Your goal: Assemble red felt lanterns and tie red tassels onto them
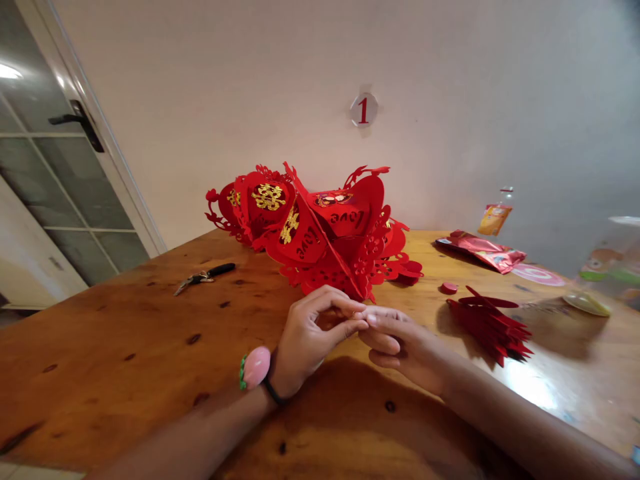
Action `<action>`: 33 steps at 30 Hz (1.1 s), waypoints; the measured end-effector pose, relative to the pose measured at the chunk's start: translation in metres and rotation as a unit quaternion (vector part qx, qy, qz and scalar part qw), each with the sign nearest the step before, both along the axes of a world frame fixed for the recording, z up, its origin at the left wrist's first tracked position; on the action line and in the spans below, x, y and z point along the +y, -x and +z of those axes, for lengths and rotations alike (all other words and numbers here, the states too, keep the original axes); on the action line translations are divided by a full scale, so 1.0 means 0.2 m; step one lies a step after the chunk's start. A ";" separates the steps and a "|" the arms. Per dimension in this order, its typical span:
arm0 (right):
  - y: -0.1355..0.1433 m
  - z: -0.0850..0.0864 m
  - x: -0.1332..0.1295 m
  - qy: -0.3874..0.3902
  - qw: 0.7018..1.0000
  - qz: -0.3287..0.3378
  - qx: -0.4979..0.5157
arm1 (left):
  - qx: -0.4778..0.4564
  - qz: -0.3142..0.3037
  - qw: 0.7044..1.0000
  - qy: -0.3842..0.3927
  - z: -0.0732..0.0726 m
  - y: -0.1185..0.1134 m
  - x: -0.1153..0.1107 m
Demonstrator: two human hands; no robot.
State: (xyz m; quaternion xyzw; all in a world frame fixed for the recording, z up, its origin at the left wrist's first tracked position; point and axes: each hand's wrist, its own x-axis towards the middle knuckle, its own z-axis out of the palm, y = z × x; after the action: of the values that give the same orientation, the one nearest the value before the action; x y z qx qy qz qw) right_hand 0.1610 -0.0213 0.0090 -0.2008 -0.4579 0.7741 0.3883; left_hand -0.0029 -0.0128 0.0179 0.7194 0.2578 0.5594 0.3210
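My left hand (320, 333), with a pink peach-shaped band at the wrist, is closed in a pinch. Its fingertips meet those of my right hand (395, 337), which is pinched too. Something tiny sits between the fingertips, too small to name. Just beyond both hands lies a red paper lantern (325, 230) with gold emblems and cut-out "Love" lettering, partly spread open on the table. Its near tip reaches close to my left fingers; I cannot tell if they touch.
On the wooden table (150, 373), keys (203, 277) lie at the left. To the right are a stack of red paper pieces (493, 327), a small red disc (449, 288), a red foil packet (487, 250), a bottle (497, 213) and a clear plastic container (607, 263). A wall stands behind.
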 end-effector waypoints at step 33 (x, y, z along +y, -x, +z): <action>0.00 0.00 0.00 -0.141 0.979 -0.107 -0.102 | -0.033 -0.078 0.984 0.158 0.01 -0.01 -0.01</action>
State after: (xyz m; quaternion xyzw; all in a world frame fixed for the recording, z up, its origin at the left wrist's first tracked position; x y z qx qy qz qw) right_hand 0.1607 -0.0208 0.0091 -0.2697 -0.5754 0.6315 0.4442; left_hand -0.0017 -0.0154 0.0194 0.6588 0.2752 0.5082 0.4817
